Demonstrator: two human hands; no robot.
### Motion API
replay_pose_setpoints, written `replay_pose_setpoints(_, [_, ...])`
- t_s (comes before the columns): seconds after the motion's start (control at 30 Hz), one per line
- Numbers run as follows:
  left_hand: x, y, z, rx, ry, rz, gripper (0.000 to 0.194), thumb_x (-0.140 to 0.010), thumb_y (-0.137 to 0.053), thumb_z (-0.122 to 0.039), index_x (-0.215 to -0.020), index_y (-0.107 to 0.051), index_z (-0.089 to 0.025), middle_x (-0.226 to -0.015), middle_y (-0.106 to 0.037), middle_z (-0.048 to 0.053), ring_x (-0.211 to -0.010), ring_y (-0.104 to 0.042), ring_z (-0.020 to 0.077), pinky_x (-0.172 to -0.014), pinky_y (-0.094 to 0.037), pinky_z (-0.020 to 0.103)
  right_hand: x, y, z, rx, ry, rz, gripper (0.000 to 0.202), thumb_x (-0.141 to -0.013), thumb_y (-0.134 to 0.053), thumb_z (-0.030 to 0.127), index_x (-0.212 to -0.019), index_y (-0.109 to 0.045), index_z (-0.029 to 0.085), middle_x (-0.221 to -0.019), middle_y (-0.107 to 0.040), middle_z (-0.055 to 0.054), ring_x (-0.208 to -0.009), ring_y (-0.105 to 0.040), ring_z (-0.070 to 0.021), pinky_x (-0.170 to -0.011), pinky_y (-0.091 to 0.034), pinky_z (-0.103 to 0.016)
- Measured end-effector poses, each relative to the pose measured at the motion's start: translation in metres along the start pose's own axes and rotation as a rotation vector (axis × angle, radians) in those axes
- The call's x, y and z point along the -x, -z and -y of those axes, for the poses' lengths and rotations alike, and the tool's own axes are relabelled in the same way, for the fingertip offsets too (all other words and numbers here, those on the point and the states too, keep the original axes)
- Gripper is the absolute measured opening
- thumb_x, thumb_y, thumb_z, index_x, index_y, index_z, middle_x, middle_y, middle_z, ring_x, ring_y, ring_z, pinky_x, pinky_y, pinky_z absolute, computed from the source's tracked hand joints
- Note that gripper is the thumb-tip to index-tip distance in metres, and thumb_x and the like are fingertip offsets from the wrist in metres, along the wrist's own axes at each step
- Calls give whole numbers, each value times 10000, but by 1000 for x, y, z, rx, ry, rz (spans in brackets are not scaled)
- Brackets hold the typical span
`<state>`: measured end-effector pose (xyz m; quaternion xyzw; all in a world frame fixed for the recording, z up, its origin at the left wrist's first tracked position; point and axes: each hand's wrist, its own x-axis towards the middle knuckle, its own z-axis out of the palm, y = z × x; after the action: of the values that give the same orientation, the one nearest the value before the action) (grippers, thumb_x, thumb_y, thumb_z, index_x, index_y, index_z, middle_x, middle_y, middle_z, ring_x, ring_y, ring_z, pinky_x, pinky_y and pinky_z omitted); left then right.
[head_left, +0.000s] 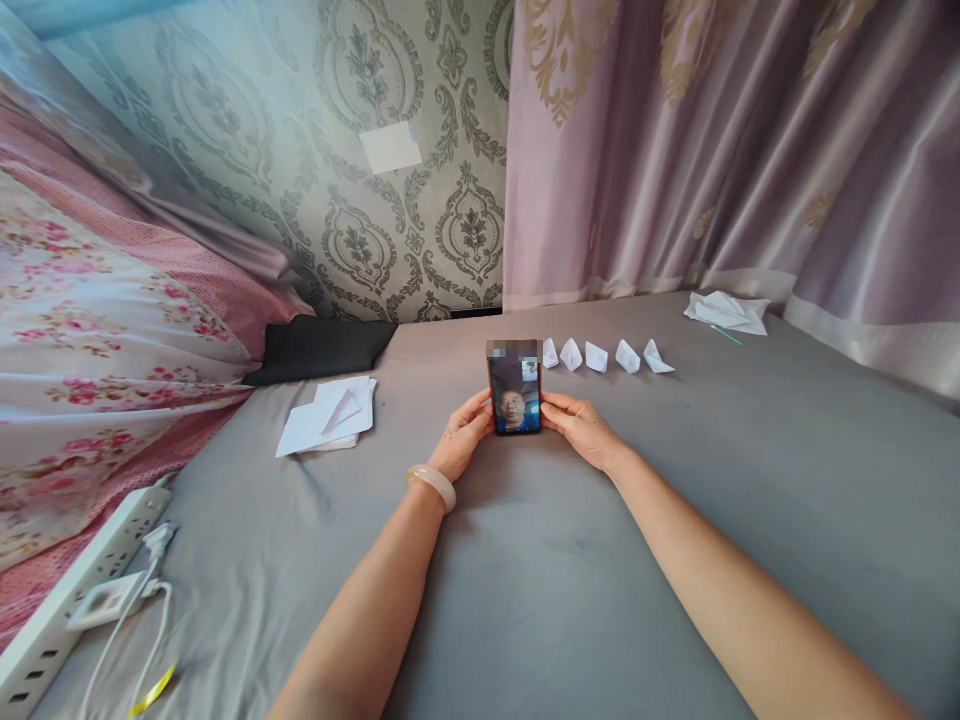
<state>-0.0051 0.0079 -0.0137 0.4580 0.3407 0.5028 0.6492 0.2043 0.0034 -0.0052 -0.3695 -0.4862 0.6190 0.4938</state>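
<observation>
A smartphone [514, 388] stands upright between my two hands, its lit screen towards me with a person in a video picture on it. My left hand [466, 432] grips its left edge, thumb in front and fingers partly behind. On the opposite edge my right hand [581, 425] holds it the same way. A pale bangle [430, 486] circles my left wrist. Just behind and to the right of the phone, several small folded white paper pieces [597, 357] form a row on the grey sheet [570, 560].
White paper sheets [307, 428] lie to the left, near a black cloth [322, 345]. More paper [726, 312] and a thin green stick [726, 335] rest at the back right. A power strip [82, 590] with cables lies front left. Curtains [645, 150] and patterned wall [367, 230] bound the back.
</observation>
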Motion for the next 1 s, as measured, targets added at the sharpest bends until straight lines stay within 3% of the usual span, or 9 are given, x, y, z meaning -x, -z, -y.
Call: replay_pose_setpoints(1.0, [1,-3,-3,7,16,-29,574,-742,-775,-421,-1265,-639,-228,-1078,-732,65,-1048,-649,245,-1033,-427,438,0,2,-2,-32,-3,1,416,-746,-762,445,-1118,-729,262,-1170,-721,-30,-1125,-647,-265,-1096,-401,-476])
